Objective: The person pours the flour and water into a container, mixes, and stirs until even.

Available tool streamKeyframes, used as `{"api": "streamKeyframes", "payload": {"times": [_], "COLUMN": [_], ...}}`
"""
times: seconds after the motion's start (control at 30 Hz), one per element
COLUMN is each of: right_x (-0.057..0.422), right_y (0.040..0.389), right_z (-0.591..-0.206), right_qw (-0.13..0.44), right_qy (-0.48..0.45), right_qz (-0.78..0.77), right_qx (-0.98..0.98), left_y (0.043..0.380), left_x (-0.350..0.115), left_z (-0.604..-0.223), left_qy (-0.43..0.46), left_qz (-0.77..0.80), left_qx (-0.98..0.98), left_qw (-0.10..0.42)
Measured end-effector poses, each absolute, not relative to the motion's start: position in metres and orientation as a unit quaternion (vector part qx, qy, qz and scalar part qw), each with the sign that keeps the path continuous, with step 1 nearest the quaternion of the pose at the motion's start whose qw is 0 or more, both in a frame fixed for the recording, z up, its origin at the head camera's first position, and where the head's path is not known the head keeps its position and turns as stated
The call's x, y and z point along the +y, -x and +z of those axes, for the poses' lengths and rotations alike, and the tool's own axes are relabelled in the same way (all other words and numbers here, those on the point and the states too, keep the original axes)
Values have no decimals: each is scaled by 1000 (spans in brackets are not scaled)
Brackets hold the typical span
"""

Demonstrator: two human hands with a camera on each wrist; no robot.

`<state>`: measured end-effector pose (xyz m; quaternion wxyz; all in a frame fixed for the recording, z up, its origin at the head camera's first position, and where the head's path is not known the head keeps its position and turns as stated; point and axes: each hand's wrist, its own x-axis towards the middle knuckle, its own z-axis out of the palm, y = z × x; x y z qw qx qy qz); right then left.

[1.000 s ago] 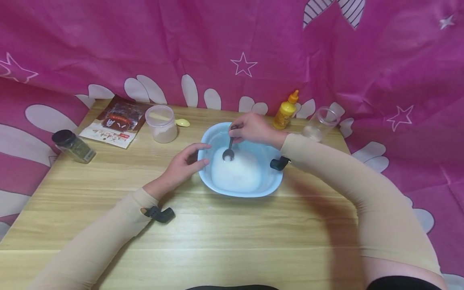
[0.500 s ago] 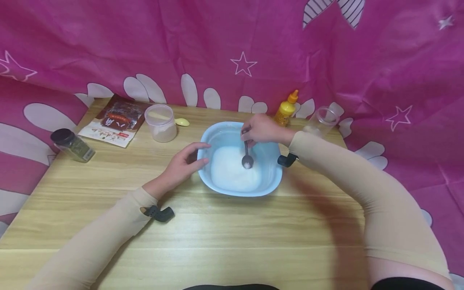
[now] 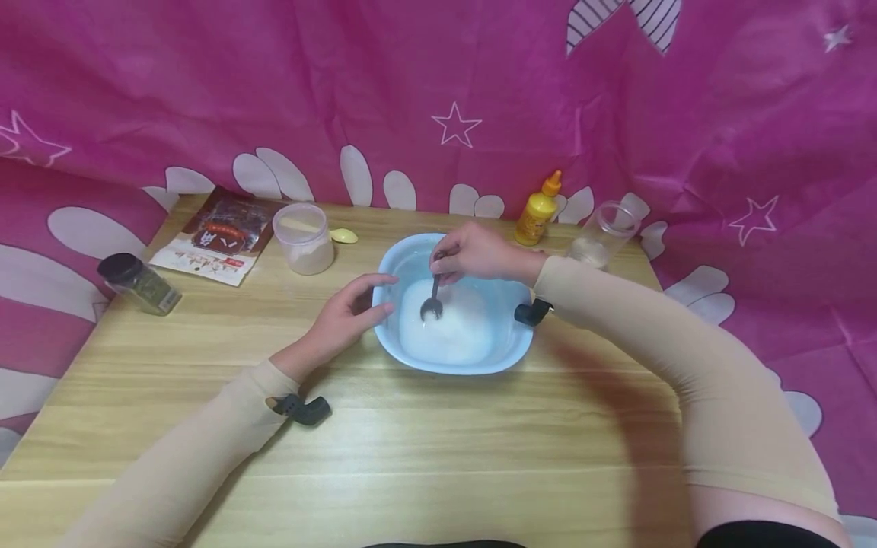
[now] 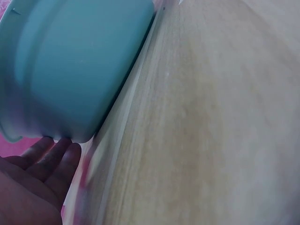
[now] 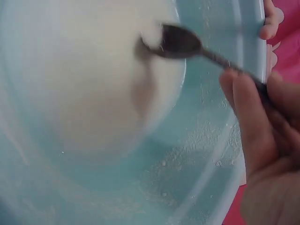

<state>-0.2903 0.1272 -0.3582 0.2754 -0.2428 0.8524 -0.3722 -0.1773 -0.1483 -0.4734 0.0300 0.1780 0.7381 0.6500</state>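
Observation:
A light blue plastic basin [image 3: 452, 368] holds cloudy white liquid [image 3: 455, 327]. My right hand [image 3: 476, 251] pinches the handle of a dark metal spoon [image 3: 432, 308] over the basin. In the right wrist view the bowl of the spoon [image 5: 180, 41] is at the liquid's surface, with some white stuff at its tip. My left hand [image 3: 342, 316] is at the basin's left side, its thumb and fingers reaching the rim. In the left wrist view the fairly straight fingers [image 4: 63, 164] touch the basin's outer wall [image 4: 75, 61].
Behind stand a clear jar of white powder [image 3: 308, 247], a pale yellow spoon [image 3: 344, 236], a yellow squeeze bottle [image 3: 537, 213] and a clear cup [image 3: 603, 236]. To the left are a brown and white packet [image 3: 219, 236] and a black-lidded spice jar [image 3: 140, 283]. A pink curtain hangs behind the table.
My right hand has swept the spoon to the right through the basin and then back to the left. The left hand stays against the basin's side.

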Motion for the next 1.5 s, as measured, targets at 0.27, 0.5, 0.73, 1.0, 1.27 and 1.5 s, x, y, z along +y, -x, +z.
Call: {"api": "streamKeyframes", "payload": {"times": [0.27,0.5,0.73,1.0,1.27,1.5], "right_x": [146,161,149,122,113,123], "right_y": [294,300,306,291,264,261], "right_z": [-358,-349,-346,-355,-364,-358], "right_qw": [356,299,171,165,273,355], "right_qy": [258,229,213,214,297,306], "right_qz": [-315,-252,-241,-352,-387,-322], "right_qx": [841,891,931,896,829,823], "left_y": [176,177,175,175,176,175], "left_x": [-146,-138,-141,-147,-146,-147], "left_z": [-478,-480,-477,-473,-474,-473], "left_qy": [-179,-183,-176,-175,-184,-178], "left_qz": [652,650,647,652,660,657], "left_qx": [736,737,741,737,728,732], "left_qw": [24,26,26,27,27,25]}}
